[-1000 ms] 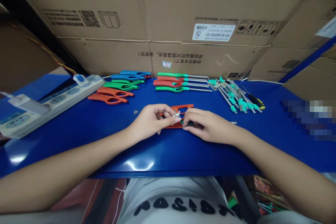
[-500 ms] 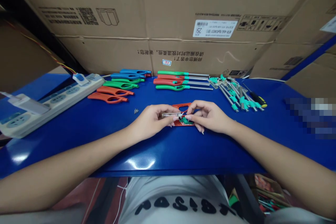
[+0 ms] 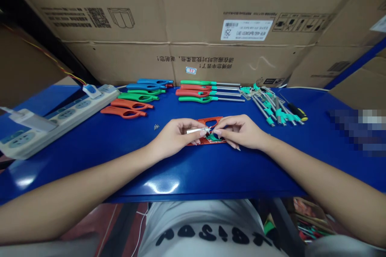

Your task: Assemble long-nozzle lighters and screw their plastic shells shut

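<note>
Between the thumb and fingers of my left hand (image 3: 173, 136) is a clear, whitish lighter fuel tank (image 3: 194, 131) with a small fitting at its right end. My right hand (image 3: 245, 131) pinches at that fitting; the fingertips hide what lies between them. Beneath both hands an orange lighter handle half (image 3: 206, 121) rests on the table, its finger opening on the far side. A green part (image 3: 214, 138) sits in the handle half, just below my right fingertips.
Left of centre lie empty orange, green and blue handle shells (image 3: 126, 113). Assembled lighters (image 3: 196, 93) line the back, with metal tubes with green parts (image 3: 268, 106) and a screwdriver (image 3: 297, 111) to their right. Small screws (image 3: 156, 127) and a power strip (image 3: 69, 114) are leftward.
The fuel tank has turned slightly in my left hand and looks whiter. My right fingers have shifted a little, still close to its fitting. The view has moved slightly.
</note>
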The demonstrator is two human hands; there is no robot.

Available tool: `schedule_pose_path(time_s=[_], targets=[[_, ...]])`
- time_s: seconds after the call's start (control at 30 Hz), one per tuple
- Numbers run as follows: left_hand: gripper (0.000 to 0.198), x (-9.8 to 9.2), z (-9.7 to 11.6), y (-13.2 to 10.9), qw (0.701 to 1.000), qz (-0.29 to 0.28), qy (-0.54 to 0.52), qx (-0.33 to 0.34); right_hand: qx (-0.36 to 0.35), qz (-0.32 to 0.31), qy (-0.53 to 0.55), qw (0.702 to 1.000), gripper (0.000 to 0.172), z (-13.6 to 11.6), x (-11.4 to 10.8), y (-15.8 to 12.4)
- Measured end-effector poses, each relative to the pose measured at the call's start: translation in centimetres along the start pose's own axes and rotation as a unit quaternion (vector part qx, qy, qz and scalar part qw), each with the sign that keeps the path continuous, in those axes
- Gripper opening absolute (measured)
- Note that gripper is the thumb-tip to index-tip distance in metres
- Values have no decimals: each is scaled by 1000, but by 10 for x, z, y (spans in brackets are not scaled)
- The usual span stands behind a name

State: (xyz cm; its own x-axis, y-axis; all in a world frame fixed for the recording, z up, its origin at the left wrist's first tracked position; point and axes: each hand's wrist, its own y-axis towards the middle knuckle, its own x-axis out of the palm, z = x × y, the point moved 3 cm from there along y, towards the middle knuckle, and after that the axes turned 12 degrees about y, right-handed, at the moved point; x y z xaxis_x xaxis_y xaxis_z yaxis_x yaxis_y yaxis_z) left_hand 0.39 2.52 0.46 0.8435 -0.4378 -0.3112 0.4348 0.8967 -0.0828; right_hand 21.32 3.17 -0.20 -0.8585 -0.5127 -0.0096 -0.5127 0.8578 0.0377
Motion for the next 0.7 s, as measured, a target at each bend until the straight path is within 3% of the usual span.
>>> schedule_pose_path(time_s=[0.33, 0.7], targets=[[37, 1, 2, 0, 1000, -1, 5, -1, 5, 7, -15, 1000, 33, -2, -1, 0], [28, 2, 3, -1, 1000, -1, -12, -16, -50, 1, -39, 998, 26, -3, -1, 4]])
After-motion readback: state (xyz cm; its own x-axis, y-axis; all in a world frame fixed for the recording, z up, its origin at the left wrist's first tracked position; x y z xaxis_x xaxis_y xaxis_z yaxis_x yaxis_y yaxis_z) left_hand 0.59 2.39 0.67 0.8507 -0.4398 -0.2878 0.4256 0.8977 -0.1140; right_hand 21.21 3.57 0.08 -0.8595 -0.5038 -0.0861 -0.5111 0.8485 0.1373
